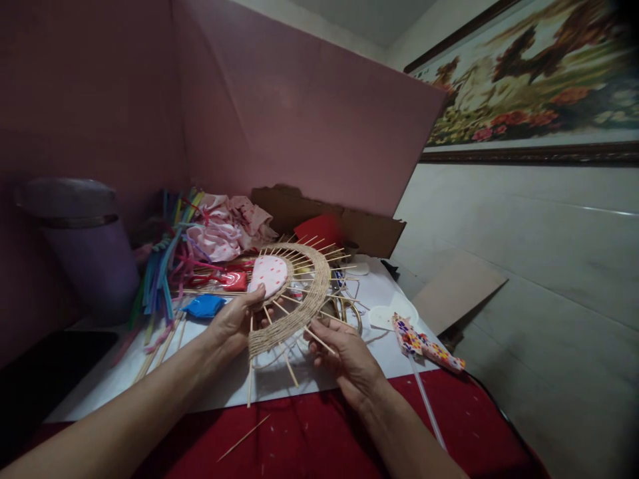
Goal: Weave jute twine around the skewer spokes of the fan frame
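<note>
The person's left hand (pixel 234 326) and right hand (pixel 352 356) are both bare, and so are the left forearm (pixel 144 396) and the right forearm (pixel 399 422), as far as the picture's edge. Each forearm is smooth in outline — broad low in the view, tapering to a slimmer wrist. The fingers look slender, and the left thumb (pixel 258 293) has a rounded tip — finer detail of the nails is too blurred to tell.
</note>
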A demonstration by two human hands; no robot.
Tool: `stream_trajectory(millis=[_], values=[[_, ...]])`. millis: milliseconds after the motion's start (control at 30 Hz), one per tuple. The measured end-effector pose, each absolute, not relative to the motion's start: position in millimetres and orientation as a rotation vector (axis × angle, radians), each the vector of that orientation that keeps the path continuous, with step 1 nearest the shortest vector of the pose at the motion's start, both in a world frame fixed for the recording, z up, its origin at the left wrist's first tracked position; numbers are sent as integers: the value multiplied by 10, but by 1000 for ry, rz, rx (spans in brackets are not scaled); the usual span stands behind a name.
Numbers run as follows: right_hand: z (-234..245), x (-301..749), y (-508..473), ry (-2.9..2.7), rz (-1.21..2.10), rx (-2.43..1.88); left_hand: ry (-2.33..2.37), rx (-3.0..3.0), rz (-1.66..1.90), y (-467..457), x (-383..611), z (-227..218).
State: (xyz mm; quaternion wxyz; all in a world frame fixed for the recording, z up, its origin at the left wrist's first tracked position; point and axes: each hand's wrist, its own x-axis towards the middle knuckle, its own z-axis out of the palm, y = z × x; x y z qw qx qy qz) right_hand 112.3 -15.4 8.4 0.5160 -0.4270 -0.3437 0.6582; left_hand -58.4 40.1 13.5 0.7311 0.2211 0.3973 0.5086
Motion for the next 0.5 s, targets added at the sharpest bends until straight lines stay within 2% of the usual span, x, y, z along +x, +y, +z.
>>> stream_trajectory(millis=[500], values=[[112, 1091, -187, -675, 1617, -1015, 862, 459, 1125, 408, -573, 153]])
